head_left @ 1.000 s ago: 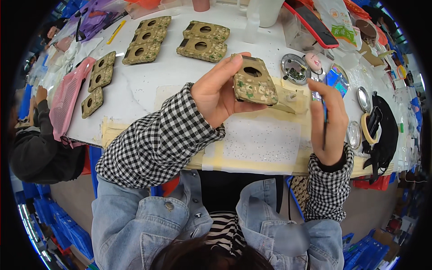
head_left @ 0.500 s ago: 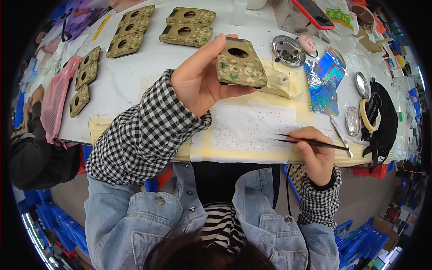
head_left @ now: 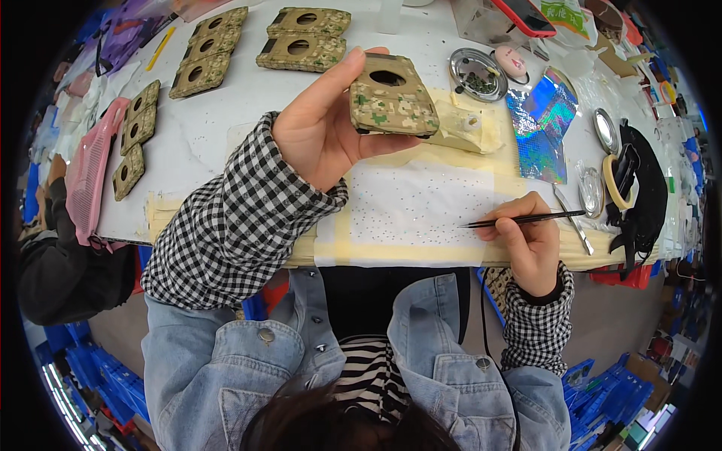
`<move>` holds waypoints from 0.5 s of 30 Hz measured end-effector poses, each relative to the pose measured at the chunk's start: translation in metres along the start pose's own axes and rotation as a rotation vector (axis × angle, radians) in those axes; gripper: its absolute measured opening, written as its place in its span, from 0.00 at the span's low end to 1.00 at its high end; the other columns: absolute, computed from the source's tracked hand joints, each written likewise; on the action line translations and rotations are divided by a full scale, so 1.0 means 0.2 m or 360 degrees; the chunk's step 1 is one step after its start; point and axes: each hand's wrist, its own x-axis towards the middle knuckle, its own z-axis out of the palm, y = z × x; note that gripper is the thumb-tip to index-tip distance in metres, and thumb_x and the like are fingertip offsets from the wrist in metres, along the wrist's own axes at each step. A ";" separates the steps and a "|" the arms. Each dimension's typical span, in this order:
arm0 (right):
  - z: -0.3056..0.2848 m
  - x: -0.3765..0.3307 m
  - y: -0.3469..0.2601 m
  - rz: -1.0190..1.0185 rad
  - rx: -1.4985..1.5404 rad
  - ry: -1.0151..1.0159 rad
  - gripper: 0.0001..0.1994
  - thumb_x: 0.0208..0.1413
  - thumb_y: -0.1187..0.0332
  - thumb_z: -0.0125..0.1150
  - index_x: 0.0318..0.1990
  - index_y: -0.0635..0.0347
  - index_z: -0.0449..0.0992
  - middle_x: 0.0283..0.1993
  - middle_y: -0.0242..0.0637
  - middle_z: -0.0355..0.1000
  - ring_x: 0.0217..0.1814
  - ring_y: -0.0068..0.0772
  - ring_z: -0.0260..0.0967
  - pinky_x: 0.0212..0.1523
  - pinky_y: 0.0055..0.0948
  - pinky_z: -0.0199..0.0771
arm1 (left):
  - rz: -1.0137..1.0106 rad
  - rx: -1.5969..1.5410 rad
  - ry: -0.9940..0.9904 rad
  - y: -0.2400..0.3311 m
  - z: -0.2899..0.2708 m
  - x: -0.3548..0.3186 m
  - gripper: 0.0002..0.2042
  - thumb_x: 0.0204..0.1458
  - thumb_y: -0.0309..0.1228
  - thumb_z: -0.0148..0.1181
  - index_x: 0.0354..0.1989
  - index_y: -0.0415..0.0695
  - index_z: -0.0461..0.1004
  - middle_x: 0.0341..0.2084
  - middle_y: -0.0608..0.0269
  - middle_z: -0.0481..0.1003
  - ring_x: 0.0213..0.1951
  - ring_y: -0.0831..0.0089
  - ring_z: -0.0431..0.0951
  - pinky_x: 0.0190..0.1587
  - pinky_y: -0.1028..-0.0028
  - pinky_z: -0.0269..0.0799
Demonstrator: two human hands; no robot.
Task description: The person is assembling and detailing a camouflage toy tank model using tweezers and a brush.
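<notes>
- Camouflage-print case (head_left: 392,104) with oval cutout: held up, just beyond the speckled white sheet (head_left: 481,184) as seen from the wearer's side.
- Left hand (head_left: 323,124): clamps case between thumb and fingers.
- Right hand (head_left: 526,244): pinching black tweezers (head_left: 553,216) at the sheet's right part; can't tell if tips are together or on specks (head_left: 417,194).
- Step, I'd judge: tweezer work at the sheet. Next move calls for steady tips.

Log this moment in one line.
left hand: holds camouflage piece | right hand: holds black tweezers | tips: over speckled white sheet, contact unclear
</notes>
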 end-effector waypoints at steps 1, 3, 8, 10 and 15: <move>0.00 0.00 0.00 -0.0003 -0.0006 0.0001 0.04 0.56 0.76 0.52 0.34 0.68 0.65 0.32 0.41 0.71 0.34 0.24 0.71 0.37 0.20 0.72 | 0.0000 0.0001 -0.0003 0.00 0.00 0.00 0.22 0.61 0.42 0.31 0.58 0.40 0.54 0.55 0.41 0.58 0.51 0.55 0.70 0.46 0.66 0.76; 0.00 0.00 0.01 -0.0005 -0.0018 0.0002 0.04 0.56 0.76 0.52 0.34 0.68 0.65 0.31 0.41 0.71 0.33 0.23 0.71 0.37 0.20 0.72 | 0.0000 0.0003 -0.0009 0.00 0.00 0.00 0.22 0.61 0.42 0.31 0.58 0.40 0.54 0.55 0.41 0.58 0.51 0.54 0.70 0.46 0.66 0.76; 0.00 0.00 0.01 0.0005 -0.0044 0.0007 0.04 0.56 0.76 0.52 0.34 0.68 0.65 0.31 0.40 0.71 0.33 0.23 0.71 0.36 0.20 0.72 | 0.0002 -0.0005 -0.0009 0.00 0.00 0.00 0.22 0.61 0.42 0.31 0.58 0.40 0.54 0.55 0.40 0.58 0.51 0.54 0.69 0.46 0.66 0.76; 0.00 0.00 0.01 0.0004 -0.0051 0.0009 0.04 0.56 0.76 0.52 0.34 0.68 0.65 0.31 0.40 0.71 0.33 0.23 0.71 0.36 0.20 0.72 | -0.0001 -0.0004 -0.0020 0.00 0.00 0.00 0.22 0.61 0.42 0.31 0.58 0.40 0.54 0.55 0.40 0.58 0.51 0.54 0.69 0.47 0.66 0.76; 0.00 0.00 0.02 -0.0014 -0.0031 -0.0001 0.04 0.56 0.76 0.52 0.34 0.68 0.65 0.31 0.40 0.71 0.33 0.23 0.70 0.37 0.20 0.72 | 0.0000 0.0017 -0.0016 0.00 0.00 0.00 0.23 0.61 0.42 0.31 0.58 0.40 0.54 0.55 0.40 0.58 0.51 0.54 0.69 0.47 0.66 0.76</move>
